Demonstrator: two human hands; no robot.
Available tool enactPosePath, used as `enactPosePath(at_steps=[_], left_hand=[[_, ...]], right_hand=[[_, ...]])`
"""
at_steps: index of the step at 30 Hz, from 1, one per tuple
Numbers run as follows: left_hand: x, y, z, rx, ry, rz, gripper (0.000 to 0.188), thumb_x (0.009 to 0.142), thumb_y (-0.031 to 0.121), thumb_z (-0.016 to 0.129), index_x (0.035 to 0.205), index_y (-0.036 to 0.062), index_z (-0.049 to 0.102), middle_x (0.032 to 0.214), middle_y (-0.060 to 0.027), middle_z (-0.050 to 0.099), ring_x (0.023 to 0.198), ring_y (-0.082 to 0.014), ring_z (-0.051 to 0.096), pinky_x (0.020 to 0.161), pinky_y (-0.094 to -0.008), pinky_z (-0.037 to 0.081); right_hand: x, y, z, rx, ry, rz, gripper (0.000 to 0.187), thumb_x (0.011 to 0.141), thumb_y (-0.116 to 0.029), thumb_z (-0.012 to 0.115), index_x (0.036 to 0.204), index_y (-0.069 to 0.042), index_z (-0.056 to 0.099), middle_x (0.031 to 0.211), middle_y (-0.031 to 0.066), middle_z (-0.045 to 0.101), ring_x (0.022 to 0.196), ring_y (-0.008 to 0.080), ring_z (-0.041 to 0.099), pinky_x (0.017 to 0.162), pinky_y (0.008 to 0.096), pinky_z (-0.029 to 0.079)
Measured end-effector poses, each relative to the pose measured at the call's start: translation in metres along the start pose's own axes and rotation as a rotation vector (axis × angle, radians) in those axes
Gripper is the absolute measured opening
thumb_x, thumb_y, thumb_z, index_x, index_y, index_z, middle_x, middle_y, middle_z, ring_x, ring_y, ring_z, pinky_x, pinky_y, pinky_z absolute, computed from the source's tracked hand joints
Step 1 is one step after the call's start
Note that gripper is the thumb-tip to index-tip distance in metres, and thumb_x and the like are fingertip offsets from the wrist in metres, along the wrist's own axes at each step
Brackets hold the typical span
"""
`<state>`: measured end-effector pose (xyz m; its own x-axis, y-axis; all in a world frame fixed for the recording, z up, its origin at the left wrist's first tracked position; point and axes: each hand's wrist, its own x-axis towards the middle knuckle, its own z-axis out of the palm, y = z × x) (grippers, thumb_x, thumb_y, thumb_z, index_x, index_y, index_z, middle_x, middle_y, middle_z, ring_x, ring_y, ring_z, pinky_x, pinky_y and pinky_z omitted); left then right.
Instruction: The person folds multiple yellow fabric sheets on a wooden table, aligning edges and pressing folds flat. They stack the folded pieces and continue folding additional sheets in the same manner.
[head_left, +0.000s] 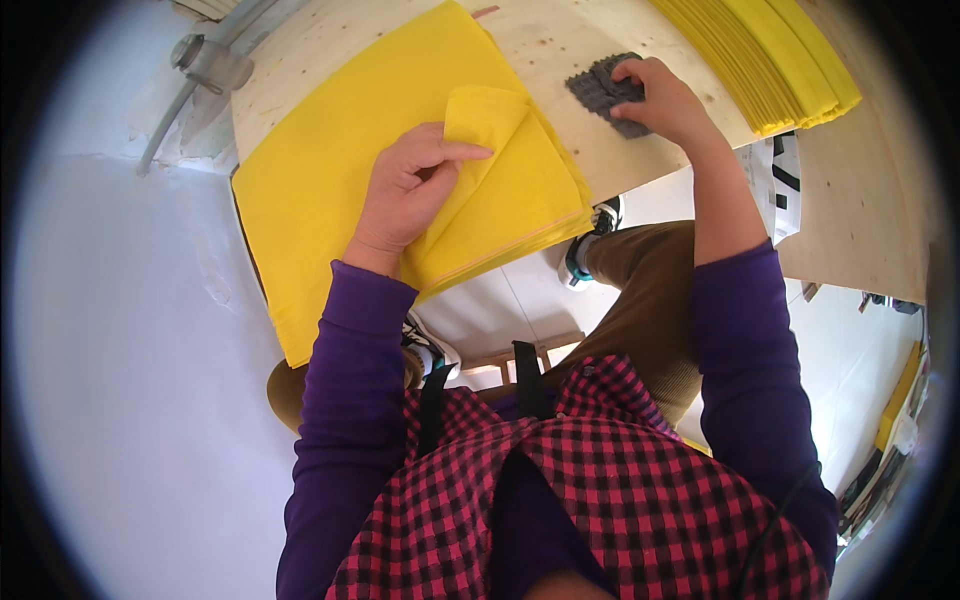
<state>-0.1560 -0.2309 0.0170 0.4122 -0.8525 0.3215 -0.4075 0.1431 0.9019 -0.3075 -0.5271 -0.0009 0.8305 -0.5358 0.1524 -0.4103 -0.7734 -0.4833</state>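
Note:
A stack of thin yellow cloth sheets (340, 170) lies on the wooden table, its near edge hanging slightly over the front. My left hand (410, 190) is at the stack's right part, closed at a turned-back corner flap (488, 112). The index finger stretches across the flap; the other fingers are curled and partly hidden. To the right, my right hand (660, 100) grips a crumpled dark grey cloth (600, 88) with zigzag edges, thumb and fingers bent on it against the tabletop.
Folded yellow cloths (765, 60) are piled at the far right of the wooden table (545, 45). A white bag (775, 185) with black print is below them. A pipe with a grey fitting (212, 65) runs along the wall at the left.

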Motion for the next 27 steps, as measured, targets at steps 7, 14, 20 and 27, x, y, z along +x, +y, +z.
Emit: enactPosePath(at_steps=[7, 14, 20, 27], left_hand=[[0.001, 0.001, -0.002, 0.048, -0.025, -0.005, 0.028, 0.082, -0.007, 0.052, 0.097, 0.0049, 0.072, 0.091, -0.0075, 0.063, 0.082, -0.0179, 0.058, 0.072, -0.0250, 0.044], [0.001, 0.005, -0.001, 0.046, -0.022, -0.016, 0.027, 0.082, -0.007, 0.052, 0.097, 0.0042, 0.072, 0.095, -0.0075, 0.064, 0.083, -0.0168, 0.058, 0.071, -0.0252, 0.044], [0.001, 0.001, -0.002, 0.004, -0.027, -0.051, 0.028, 0.081, -0.008, 0.053, 0.098, 0.0049, 0.072, 0.096, -0.0057, 0.065, 0.078, -0.0124, 0.056, 0.068, -0.0228, 0.042], [-0.001, -0.001, -0.002, -0.056, -0.049, -0.106, 0.031, 0.082, -0.011, 0.050, 0.100, 0.0020, 0.072, 0.096, -0.0065, 0.059, 0.092, -0.0157, 0.056, 0.083, -0.0245, 0.043]], right_hand=[[0.015, -0.008, 0.013, -0.260, -0.087, 0.155, 0.034, 0.092, -0.044, 0.053, 0.098, -0.015, 0.069, 0.096, 0.0089, 0.069, 0.092, 0.0311, 0.065, 0.079, 0.0414, 0.052], [0.007, -0.027, 0.014, -0.225, -0.092, 0.211, 0.042, 0.096, -0.045, 0.046, 0.098, -0.010, 0.070, 0.101, 0.0119, 0.069, 0.092, 0.0326, 0.065, 0.081, 0.0447, 0.051], [-0.006, -0.035, 0.001, 0.635, -0.196, 0.349, 0.025, 0.095, -0.026, 0.055, 0.098, -0.007, 0.070, 0.084, 0.0037, 0.065, 0.073, 0.0137, 0.059, 0.067, 0.0282, 0.048], [-0.023, -0.060, -0.011, 0.724, -0.491, -0.146, 0.020, 0.077, -0.006, 0.075, 0.096, -0.006, 0.069, 0.076, -0.0034, 0.053, 0.075, 0.0068, 0.049, 0.069, 0.0221, 0.043]])
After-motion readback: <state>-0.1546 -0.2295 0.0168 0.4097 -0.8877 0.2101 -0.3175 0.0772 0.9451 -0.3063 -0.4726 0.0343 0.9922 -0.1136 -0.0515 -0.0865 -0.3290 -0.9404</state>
